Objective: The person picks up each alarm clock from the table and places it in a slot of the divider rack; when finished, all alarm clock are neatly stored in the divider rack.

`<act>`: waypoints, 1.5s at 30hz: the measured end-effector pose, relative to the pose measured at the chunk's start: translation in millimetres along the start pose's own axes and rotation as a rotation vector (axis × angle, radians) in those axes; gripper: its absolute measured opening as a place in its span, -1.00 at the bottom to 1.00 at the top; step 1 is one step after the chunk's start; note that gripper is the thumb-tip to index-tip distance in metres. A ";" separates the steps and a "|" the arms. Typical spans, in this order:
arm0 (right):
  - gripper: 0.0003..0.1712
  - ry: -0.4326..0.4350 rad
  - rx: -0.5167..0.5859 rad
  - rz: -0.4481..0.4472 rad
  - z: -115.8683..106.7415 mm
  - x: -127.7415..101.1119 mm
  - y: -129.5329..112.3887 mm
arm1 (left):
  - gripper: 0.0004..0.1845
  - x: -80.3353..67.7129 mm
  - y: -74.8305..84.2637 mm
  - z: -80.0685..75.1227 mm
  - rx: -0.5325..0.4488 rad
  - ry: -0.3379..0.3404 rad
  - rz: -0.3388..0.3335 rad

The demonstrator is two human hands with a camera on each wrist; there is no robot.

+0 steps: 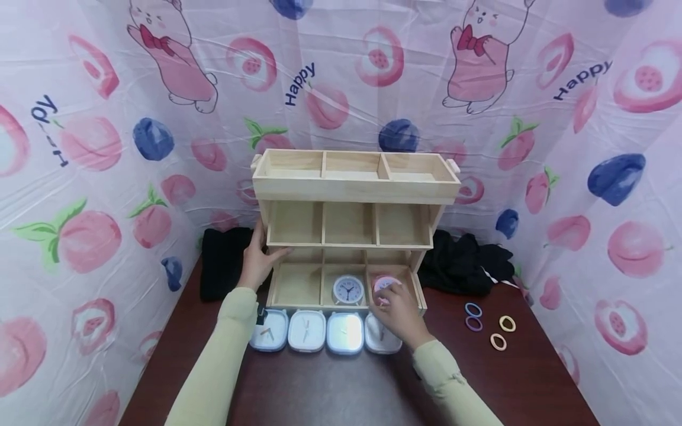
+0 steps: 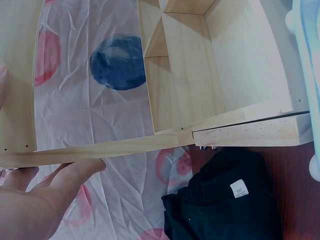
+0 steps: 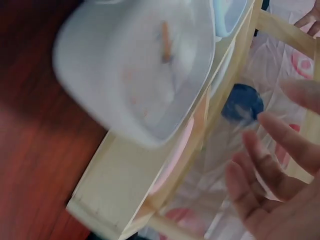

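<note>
A three-tier wooden storage rack [image 1: 357, 190] stands on the table, each tier split into three compartments. My left hand [image 1: 259, 260] holds its left side at the middle tier, thumb across the front and fingers along the side strip [image 2: 125, 145]. In the bottom tier, a round white alarm clock [image 1: 348, 290] stands in the middle compartment. A round pink alarm clock [image 1: 385, 284] stands in the right one, partly covered by my right hand [image 1: 398, 310]. In the right wrist view the fingers [image 3: 270, 170] of that hand are loosely bent, apart from the pink clock [image 3: 172, 160].
Several square clocks [image 1: 306, 331] line up before the rack. Black cloth [image 1: 226, 263] lies left of it, and another black cloth bundle [image 1: 460, 263] lies right. Several coloured rings [image 1: 507, 323] lie on the table's right. Patterned curtains [image 1: 341, 77] surround the table.
</note>
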State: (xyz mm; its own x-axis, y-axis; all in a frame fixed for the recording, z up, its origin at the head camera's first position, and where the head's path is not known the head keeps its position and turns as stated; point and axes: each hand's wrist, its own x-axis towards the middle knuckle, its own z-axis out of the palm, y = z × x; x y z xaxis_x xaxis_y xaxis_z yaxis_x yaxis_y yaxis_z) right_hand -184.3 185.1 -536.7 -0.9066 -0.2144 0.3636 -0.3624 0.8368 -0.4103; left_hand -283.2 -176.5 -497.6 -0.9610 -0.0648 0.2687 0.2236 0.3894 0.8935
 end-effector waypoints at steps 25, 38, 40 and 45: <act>0.19 -0.118 0.055 0.234 17.9 -87.8 22.7 | 0.24 -0.6 -0.5 1.7 -0.007 -0.022 -0.008; 0.26 -0.277 -0.001 0.305 0.3 -112.8 7.4 | 0.25 -0.2 -0.1 0.2 0.001 -0.027 -0.011; 0.27 -0.296 0.004 0.326 -0.5 -114.7 6.8 | 0.24 -0.2 0.6 0.2 0.002 -0.025 -0.009; 0.22 -0.261 0.030 0.342 -2.1 -115.6 13.2 | 0.24 0.5 0.4 1.4 0.001 -0.014 -0.007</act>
State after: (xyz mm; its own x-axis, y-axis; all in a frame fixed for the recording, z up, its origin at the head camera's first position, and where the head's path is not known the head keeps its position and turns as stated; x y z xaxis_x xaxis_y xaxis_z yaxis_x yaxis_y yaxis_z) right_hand -83.8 222.0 -582.4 -0.9985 -0.0507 -0.0198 -0.0342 0.8678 -0.4957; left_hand -283.8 -175.1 -497.7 -0.9646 -0.0549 0.2579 0.2170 0.3901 0.8948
